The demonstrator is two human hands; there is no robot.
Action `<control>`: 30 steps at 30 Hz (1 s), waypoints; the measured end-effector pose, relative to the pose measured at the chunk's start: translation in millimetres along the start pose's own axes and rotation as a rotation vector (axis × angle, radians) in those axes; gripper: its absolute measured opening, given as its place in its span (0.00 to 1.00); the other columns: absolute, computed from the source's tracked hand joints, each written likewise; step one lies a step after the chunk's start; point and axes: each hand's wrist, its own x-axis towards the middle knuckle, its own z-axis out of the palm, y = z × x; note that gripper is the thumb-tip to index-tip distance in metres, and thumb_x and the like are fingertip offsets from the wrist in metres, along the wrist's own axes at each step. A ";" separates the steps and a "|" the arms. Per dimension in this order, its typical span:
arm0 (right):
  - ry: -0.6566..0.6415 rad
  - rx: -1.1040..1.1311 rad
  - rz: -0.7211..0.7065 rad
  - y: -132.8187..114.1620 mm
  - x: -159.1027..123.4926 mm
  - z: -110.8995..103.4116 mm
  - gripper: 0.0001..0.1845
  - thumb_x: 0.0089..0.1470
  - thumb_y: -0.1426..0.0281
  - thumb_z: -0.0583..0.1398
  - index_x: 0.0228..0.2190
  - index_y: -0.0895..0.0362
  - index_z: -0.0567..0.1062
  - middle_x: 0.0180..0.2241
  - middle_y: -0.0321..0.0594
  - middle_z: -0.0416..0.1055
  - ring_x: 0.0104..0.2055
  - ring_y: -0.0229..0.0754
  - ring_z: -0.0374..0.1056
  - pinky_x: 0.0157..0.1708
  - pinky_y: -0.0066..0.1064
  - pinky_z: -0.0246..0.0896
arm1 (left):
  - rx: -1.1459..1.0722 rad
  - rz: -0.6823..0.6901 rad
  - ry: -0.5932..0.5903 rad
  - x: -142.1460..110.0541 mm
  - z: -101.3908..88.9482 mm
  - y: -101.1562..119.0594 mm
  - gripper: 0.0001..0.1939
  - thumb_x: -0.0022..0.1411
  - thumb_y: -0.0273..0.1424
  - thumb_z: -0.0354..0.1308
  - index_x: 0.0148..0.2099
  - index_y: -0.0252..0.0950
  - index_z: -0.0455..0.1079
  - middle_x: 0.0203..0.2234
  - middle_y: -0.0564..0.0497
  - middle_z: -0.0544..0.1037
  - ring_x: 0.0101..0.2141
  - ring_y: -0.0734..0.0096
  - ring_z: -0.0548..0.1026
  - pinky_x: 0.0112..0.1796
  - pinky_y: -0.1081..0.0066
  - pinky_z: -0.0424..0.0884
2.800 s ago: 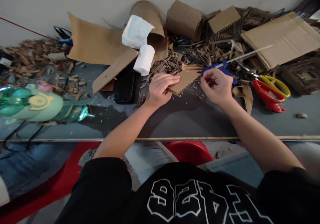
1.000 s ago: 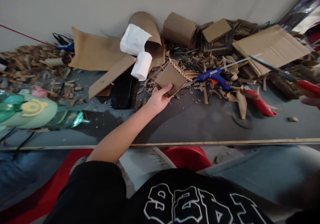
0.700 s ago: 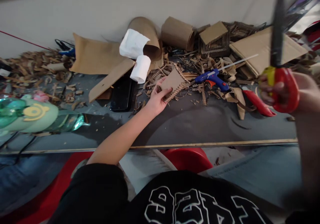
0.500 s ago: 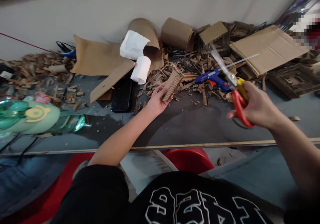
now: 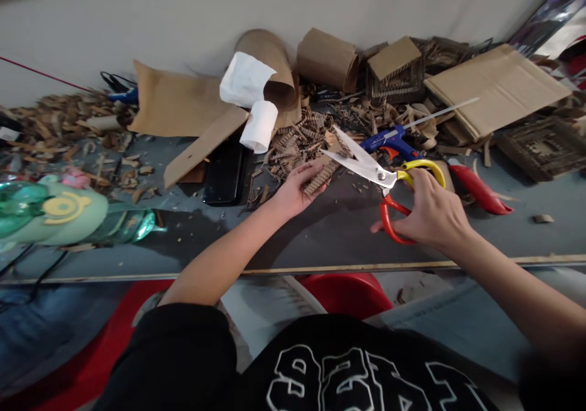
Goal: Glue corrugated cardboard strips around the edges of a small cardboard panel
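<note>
Pinched in my left hand [image 5: 300, 188] is a small piece of corrugated cardboard [image 5: 321, 178], its ridged edge showing. My right hand [image 5: 437, 209] is closed around the handles of scissors [image 5: 383, 177], one handle yellow and one red. The blades are spread apart and point left, their tips beside the cardboard piece; whether they touch it I cannot tell. Behind the blades lies a blue glue gun [image 5: 394, 141] with a long glue stick out of its back. A heap of cardboard scraps [image 5: 293, 148] sits just beyond my left hand.
A black phone [image 5: 224, 176] lies left of my left hand, near a cardboard strip [image 5: 206, 145] and a white paper roll [image 5: 259, 127]. A green bottle [image 5: 82, 215] lies at the left. On the right are a red-handled tool [image 5: 480, 188] and a flat cardboard sheet [image 5: 499, 90].
My right hand has moved left with the scissors, bringing the opened blades to the cardboard piece. My left hand has shifted slightly right. The red-handled tool has come into sight.
</note>
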 end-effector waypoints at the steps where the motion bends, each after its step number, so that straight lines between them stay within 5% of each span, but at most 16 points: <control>1: -0.005 -0.010 0.011 -0.5 -0.4 0.4 0.56 0.40 0.27 0.54 0.49 0.64 0.68 0.44 0.65 0.74 0.41 0.65 0.75 0.30 0.47 0.68 | -0.026 -0.035 -0.009 -0.8 1.0 0.3 0.10 0.56 0.35 0.68 0.38 0.37 0.75 0.32 0.49 0.82 0.31 0.69 0.82 0.27 0.78 0.80; 11: 0.019 0.019 0.136 1.9 -1.8 4.0 0.44 0.48 0.30 0.48 0.42 0.56 0.70 0.28 0.45 0.71 0.25 0.47 0.67 0.24 0.35 0.51 | -0.142 -0.252 -0.148 -6.9 8.6 10.9 0.07 0.54 0.33 0.68 0.33 0.35 0.76 0.28 0.51 0.82 0.24 0.72 0.80 0.18 0.79 0.71; 20: 0.011 0.006 0.100 7.8 -0.1 5.9 0.38 0.52 0.33 0.49 0.37 0.56 0.69 0.26 0.43 0.71 0.25 0.44 0.65 0.25 0.32 0.48 | -0.135 -0.253 -0.014 -5.1 9.8 8.7 0.06 0.62 0.28 0.62 0.32 0.33 0.74 0.20 0.55 0.75 0.18 0.81 0.72 0.21 0.81 0.71; 30: 0.016 0.014 0.109 4.5 -1.3 6.1 0.34 0.53 0.35 0.49 0.31 0.54 0.65 0.25 0.41 0.68 0.23 0.41 0.63 0.24 0.32 0.49 | -0.039 -0.303 -0.356 -7.3 5.4 11.7 0.11 0.62 0.37 0.60 0.35 0.32 0.71 0.21 0.49 0.79 0.18 0.73 0.76 0.15 0.79 0.67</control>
